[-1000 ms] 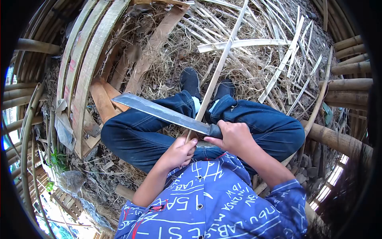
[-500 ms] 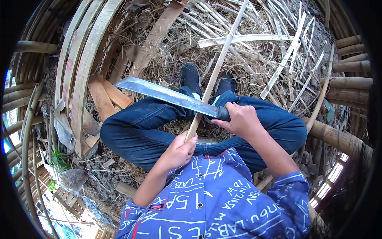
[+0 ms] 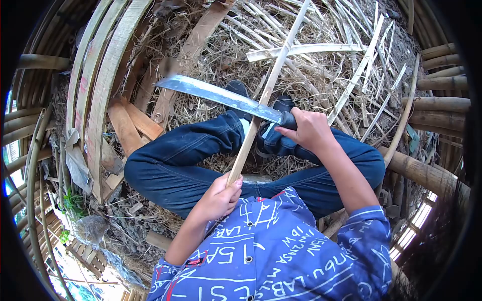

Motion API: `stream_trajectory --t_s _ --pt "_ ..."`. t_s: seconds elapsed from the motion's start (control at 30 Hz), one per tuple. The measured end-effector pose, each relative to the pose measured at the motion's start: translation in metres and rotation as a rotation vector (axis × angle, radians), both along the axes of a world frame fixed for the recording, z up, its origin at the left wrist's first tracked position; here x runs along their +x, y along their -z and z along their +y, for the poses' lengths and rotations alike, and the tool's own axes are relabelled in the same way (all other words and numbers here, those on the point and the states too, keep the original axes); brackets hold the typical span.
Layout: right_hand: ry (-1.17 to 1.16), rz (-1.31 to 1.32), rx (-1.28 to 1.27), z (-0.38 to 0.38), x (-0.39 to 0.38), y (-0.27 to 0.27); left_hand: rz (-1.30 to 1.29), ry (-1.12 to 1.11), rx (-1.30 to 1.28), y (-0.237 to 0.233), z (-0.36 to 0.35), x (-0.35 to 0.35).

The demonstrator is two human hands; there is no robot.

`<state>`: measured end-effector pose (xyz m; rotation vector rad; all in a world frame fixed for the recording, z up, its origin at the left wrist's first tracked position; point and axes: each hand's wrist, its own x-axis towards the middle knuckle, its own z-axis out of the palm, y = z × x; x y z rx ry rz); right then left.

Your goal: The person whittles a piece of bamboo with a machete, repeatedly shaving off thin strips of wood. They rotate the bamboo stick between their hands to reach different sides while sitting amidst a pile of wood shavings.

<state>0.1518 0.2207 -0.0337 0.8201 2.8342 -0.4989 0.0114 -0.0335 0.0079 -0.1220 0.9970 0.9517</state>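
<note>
My left hand (image 3: 219, 196) grips the near end of a long pale bamboo strip (image 3: 272, 80) that runs away from me between my feet. My right hand (image 3: 310, 128) is closed on the dark handle of a big machete (image 3: 219, 95). Its steel blade lies across the strip, pointing left, above my crossed legs in blue jeans (image 3: 175, 160). The blade meets the strip just left of my right hand.
Dry straw and several split bamboo slivers (image 3: 351, 75) cover the ground ahead. Curved wide bamboo slats (image 3: 100, 85) lie at the left with short wood offcuts (image 3: 128, 123). Thick bamboo poles (image 3: 442, 105) stack at the right.
My right hand has pushed the machete away from me along the strip, from near my left hand to past my knees. My left hand stays on the strip's near end.
</note>
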Motion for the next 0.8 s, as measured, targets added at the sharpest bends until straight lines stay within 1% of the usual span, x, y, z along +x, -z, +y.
stream_trajectory --t_s 0.1,0.17,0.23,0.27,0.3,0.37,0.43,0.47,0.5,0.57,0.63,0.7,0.8 --pt "0.005 0.003 -0.011 0.002 -0.003 0.001 0.022 0.019 0.003 0.0 -0.002 0.001" --pt "0.052 0.02 0.068 0.014 0.001 0.012 0.033 0.044 0.015 -0.002 -0.006 0.003" --pt "0.236 -0.058 0.097 0.046 0.004 0.02 -0.009 0.077 0.02 -0.007 -0.02 0.008" --pt "0.352 -0.14 0.053 0.07 0.007 0.024 -0.043 0.084 -0.018 -0.014 -0.025 0.009" --pt "0.422 -0.148 0.031 0.093 0.014 0.029 -0.077 0.074 -0.006 -0.012 -0.032 0.008" --pt "0.362 -0.074 0.111 0.128 0.033 0.041 -0.02 0.08 -0.03 -0.012 -0.033 0.007" --pt "0.357 -0.093 0.124 0.129 0.026 0.035 -0.044 0.057 -0.027 -0.009 -0.03 0.003" --pt "0.425 -0.055 0.017 0.128 0.023 0.041 -0.073 0.044 -0.033 -0.008 -0.028 0.0" --pt "0.456 -0.012 -0.043 0.12 0.019 0.038 -0.065 0.046 -0.026 -0.007 -0.026 -0.001" --pt "0.447 0.071 -0.155 0.091 0.014 0.031 0.087 0.075 0.0 -0.005 -0.021 -0.002" --pt "0.334 0.084 -0.129 0.048 0.007 0.014 0.102 0.07 0.0 -0.004 -0.013 -0.002" --pt "0.251 0.091 -0.256 0.009 -0.001 -0.004 0.116 0.09 0.033 0.0 -0.009 -0.002" --pt "0.096 0.135 -0.301 -0.03 -0.006 -0.014 0.091 0.093 0.002 0.002 -0.006 -0.004"
